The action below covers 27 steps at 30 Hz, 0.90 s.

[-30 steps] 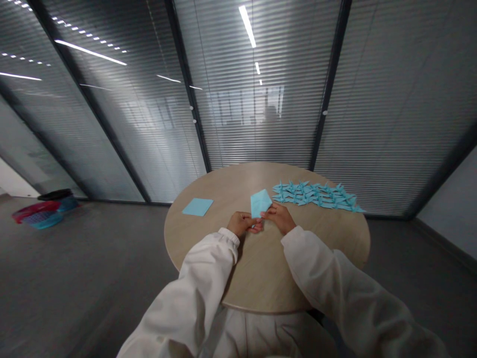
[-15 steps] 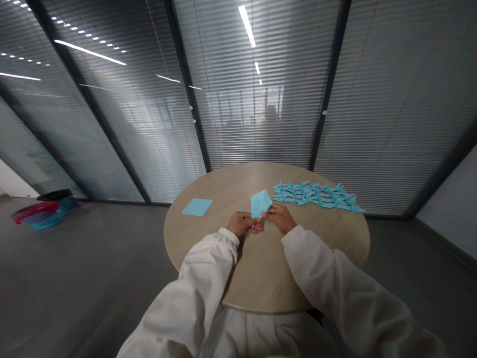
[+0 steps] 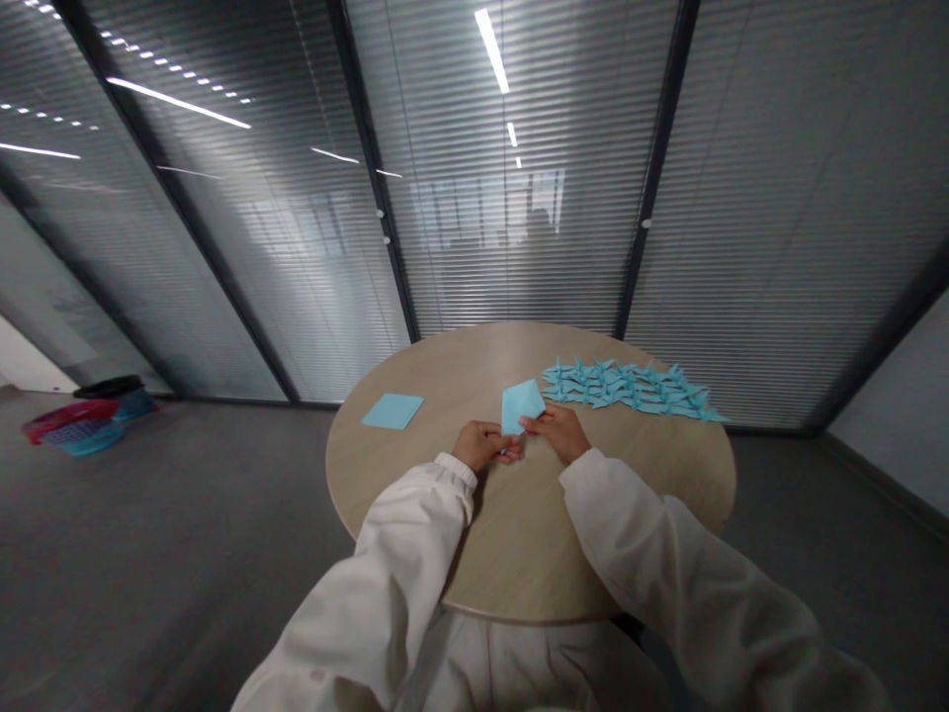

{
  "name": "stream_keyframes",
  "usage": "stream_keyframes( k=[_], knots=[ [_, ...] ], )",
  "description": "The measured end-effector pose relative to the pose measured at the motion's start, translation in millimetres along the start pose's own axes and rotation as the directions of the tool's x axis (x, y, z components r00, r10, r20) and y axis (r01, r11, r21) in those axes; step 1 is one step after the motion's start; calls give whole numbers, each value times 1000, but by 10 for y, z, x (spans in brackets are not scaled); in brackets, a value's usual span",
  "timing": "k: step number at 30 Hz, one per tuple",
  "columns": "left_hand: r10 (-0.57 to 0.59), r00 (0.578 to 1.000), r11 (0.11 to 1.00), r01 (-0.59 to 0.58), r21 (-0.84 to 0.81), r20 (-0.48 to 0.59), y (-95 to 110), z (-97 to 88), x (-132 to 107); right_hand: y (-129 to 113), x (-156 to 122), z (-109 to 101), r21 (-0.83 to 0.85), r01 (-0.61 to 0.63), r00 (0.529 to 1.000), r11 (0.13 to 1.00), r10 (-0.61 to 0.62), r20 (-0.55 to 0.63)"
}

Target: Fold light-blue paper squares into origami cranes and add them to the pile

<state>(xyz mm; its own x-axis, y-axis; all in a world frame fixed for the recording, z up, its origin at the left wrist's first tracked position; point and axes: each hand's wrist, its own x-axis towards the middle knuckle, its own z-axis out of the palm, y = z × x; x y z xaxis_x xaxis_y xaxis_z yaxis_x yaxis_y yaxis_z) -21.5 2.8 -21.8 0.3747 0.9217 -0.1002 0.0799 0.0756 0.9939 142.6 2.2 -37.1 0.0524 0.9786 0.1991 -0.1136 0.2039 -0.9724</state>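
Observation:
A light blue paper sheet (image 3: 521, 403) stands partly folded above the round wooden table (image 3: 519, 534), held at its near edge by both hands. My left hand (image 3: 481, 444) pinches its lower left corner, fingers closed. My right hand (image 3: 558, 431) pinches its lower right edge, fingers closed. Both arms wear white sleeves.
A flat stack of blue paper squares (image 3: 392, 410) lies at the table's left. Several folded blue paper cranes (image 3: 630, 388) lie in rows at the back right. Glass walls with blinds stand behind. Red and blue basins (image 3: 81, 420) sit on the floor far left.
The blue sheet has flattened a little and its top point has dropped, so it looks more square. Both hands have stayed in place.

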Motion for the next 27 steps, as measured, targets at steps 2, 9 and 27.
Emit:
stream_keyframes(
  k=[2, 9, 27],
  knots=[
    [-4, 1000, 1000, 4, -10, 5, -12, -7, 10, -3, 0, -7, 0, 5, 1000, 1000, -5, 8],
    [-16, 1000, 1000, 16, -3, 5, -35, -20, 31, -14, -4, -13, -2, 11, 1000, 1000, -11, 24],
    [15, 995, 1000, -17, 22, 94, -13, -24, 5, 0, 4, -13, -16, 5, 999, 1000, -4, 37]
  ],
)
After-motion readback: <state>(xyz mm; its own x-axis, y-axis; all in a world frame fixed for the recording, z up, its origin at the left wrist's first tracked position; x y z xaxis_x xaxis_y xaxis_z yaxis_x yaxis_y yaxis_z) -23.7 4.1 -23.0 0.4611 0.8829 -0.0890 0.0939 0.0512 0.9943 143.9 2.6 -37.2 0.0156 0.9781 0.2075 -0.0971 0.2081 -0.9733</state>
